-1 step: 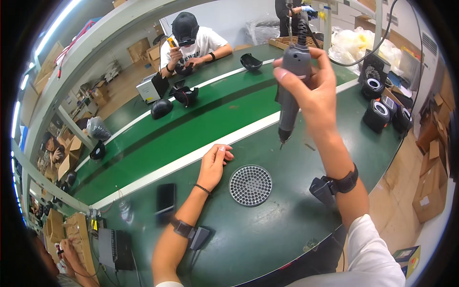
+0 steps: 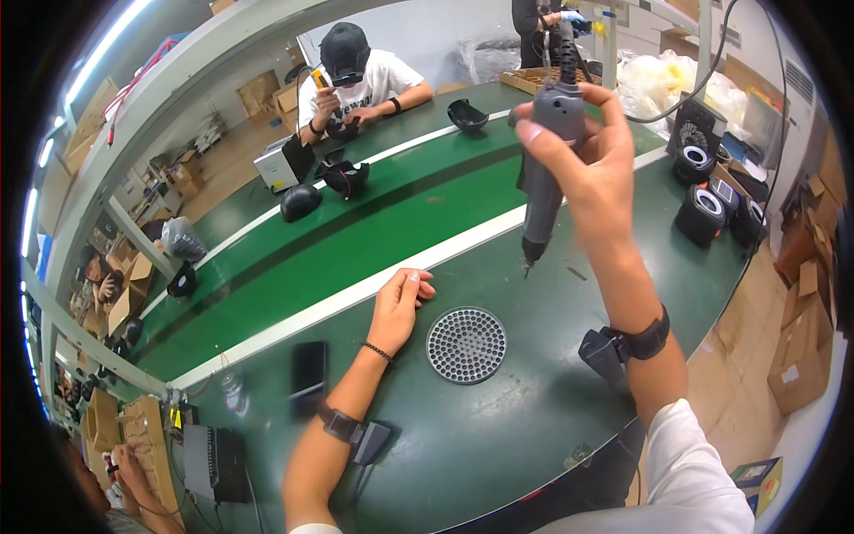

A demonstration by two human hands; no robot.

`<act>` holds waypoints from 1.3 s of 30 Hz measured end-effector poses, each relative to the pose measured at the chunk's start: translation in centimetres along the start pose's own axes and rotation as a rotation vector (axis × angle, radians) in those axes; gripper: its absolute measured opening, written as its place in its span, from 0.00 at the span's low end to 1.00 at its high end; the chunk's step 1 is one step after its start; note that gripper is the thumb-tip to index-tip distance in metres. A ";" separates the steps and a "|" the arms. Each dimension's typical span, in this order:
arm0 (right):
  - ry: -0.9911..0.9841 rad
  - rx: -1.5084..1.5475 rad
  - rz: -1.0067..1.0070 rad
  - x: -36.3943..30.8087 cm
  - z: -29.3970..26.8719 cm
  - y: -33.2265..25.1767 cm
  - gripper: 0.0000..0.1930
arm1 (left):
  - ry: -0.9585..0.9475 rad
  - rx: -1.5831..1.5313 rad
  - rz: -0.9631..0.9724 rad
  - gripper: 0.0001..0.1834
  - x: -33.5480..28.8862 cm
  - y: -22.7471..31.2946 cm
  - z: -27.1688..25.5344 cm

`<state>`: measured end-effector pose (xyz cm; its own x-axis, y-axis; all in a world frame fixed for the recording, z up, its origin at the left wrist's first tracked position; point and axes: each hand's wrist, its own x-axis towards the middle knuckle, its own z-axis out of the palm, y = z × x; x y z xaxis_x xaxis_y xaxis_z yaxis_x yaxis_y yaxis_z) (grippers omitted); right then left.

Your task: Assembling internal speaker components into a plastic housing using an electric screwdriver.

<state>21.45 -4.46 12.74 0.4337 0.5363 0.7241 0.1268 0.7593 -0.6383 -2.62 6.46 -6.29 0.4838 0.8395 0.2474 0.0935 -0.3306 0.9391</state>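
My right hand (image 2: 605, 160) is raised over the right part of the green table, wrapped around a grey electric screwdriver (image 2: 544, 196). The tool hangs nearly upright, its bit pointing down and clear of the tabletop, its cable running up from the top end. On the table, beside the white strip, rests my left hand (image 2: 398, 303), fingers loosely curled together with nothing seen in them. A round grey plate with many holes (image 2: 466, 345) lies flat just right of my left hand and below the screwdriver, touched by neither hand.
A dark phone (image 2: 309, 367) lies left of my left forearm. Black-and-white round housings (image 2: 703, 209) stand at the right edge. Dark curved shells (image 2: 301, 203) sit on the green belt (image 2: 391, 231). A co-worker (image 2: 356, 84) works across it; another person's hands (image 2: 132, 476) show lower left.
My right hand and the electric screwdriver have shifted slightly to the right. My left hand and the perforated plate have stayed in place.
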 end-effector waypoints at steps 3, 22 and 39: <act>0.035 -0.002 -0.133 0.6 -0.8 -1.1 0.31 | -0.006 0.003 0.007 0.19 0.0 0.0 0.1; -0.044 0.036 -0.124 0.0 -1.5 -5.4 0.23 | 0.004 0.024 0.005 0.20 -0.2 -0.2 -0.1; -0.117 -0.293 -0.382 -1.4 -0.2 -6.1 0.33 | 0.001 0.050 0.003 0.20 -0.1 -0.5 -0.1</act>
<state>20.30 -9.92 15.55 0.2060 0.2902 0.9346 0.5097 0.7834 -0.3556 -2.77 6.56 -6.78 0.4829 0.8390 0.2507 0.1354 -0.3544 0.9252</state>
